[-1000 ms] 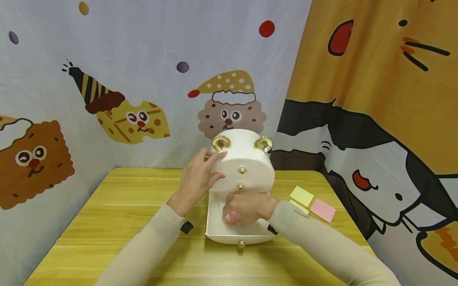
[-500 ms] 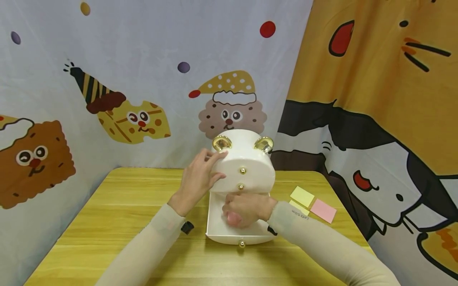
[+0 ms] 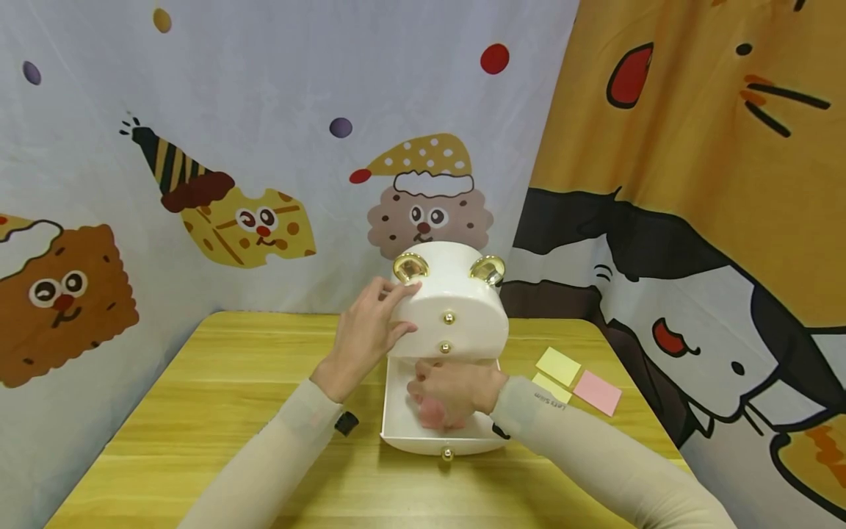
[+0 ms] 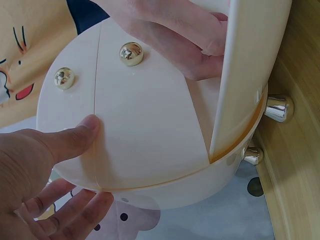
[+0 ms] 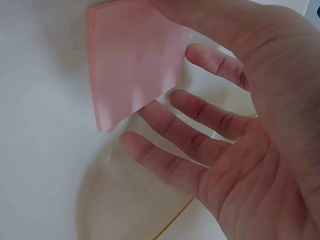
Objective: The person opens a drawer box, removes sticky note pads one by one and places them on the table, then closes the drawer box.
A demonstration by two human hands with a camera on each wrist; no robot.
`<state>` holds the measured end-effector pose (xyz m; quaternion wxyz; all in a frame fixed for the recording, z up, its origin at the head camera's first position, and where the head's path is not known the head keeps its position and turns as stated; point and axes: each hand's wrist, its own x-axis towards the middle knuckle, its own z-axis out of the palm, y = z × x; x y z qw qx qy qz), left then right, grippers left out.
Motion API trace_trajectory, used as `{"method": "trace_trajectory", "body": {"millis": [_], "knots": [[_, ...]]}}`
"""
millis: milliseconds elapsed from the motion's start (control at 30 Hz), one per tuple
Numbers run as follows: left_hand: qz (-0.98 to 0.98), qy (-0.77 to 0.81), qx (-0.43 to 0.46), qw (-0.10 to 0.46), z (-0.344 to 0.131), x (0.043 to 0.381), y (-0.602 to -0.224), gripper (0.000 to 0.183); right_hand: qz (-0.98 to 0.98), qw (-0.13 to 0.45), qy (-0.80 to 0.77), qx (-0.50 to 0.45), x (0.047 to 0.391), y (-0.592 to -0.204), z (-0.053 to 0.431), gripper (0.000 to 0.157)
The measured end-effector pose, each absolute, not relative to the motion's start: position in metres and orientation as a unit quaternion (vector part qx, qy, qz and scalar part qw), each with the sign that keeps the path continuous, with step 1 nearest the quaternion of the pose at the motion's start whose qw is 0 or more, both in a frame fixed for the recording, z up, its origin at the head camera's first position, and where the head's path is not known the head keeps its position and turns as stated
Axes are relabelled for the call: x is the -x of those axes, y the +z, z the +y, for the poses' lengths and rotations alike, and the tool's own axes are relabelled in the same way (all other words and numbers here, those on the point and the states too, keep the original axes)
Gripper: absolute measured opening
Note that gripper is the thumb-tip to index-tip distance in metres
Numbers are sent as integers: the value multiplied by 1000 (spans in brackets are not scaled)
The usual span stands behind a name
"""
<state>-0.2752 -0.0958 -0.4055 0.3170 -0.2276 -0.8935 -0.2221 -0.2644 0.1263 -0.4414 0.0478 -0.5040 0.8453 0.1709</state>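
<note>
A white mini drawer cabinet (image 3: 423, 334) with gold ears and gold knobs stands on the table, its lowest drawer (image 3: 398, 411) pulled out. My left hand (image 3: 365, 334) holds the cabinet's left edge; in the left wrist view the thumb (image 4: 75, 140) lies on the front and the other fingers reach the curved side. Inside the drawer is my right hand (image 3: 459, 388), over a pink sticky note pad (image 5: 132, 60). In the right wrist view its thumb overlaps the pad's top edge, while the other fingers are spread, loosely bent, near the pad's lower and right edges.
To the right of the cabinet lie two yellow sticky note pads, one farther back (image 3: 558, 366) and one nearer (image 3: 551, 389), beside another pink pad (image 3: 598, 392). Printed cartoon curtains hang behind the wooden table (image 3: 258, 367).
My right hand has shifted slightly left inside the drawer, and more of the pink pad shows beneath it. My left hand keeps its place on the cabinet.
</note>
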Motion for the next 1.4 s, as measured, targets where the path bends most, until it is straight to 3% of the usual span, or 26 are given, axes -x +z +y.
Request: {"method": "trace_trajectory", "body": {"millis": [233, 533, 767, 1400], "knots": [[-892, -224, 228, 319, -96, 275, -407, 75, 846, 49, 172, 502, 261, -440, 126, 43], [-892, -224, 226, 320, -96, 274, -406, 75, 844, 48, 195, 498, 261, -441, 127, 61], [-888, -225, 229, 331, -96, 273, -406, 75, 844, 45, 191, 500, 261, -441, 125, 56], [-886, -227, 234, 330, -96, 274, -407, 75, 834, 43, 231, 499, 256, -442, 122, 73]]}}
